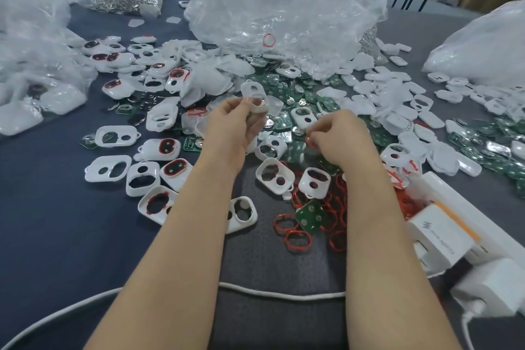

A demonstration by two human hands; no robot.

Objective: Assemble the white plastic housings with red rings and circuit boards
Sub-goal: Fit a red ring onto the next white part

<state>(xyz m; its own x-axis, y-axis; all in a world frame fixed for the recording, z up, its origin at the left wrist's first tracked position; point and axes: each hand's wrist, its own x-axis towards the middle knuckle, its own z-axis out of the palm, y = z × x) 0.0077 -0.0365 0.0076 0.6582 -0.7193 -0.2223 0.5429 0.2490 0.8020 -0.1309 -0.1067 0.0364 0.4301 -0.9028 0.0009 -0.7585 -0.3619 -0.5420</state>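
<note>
At the far left we see crumpled clear bags (pixel 34 45) on the dark table (pixel 56 236). Beside them lie fitted housings (pixel 170 147), white shells that already have red rings in them. Our left hand (pixel 231 125) is raised over the pile, thumb and fingers curled round a white housing (pixel 257 101) that we hold tilted above the table. Just to its right, our right hand (pixel 339 140) sits lower, fingertips drawn together on a red ring (pixel 309 142) that they mostly hide. Below that hand lie loose red rings (pixel 297 240), with a green circuit board (pixel 309 216) resting on top of them. More boards (pixel 483 148) spread out to the right, and white boxes (pixel 439 241) stand at the right edge.
</note>
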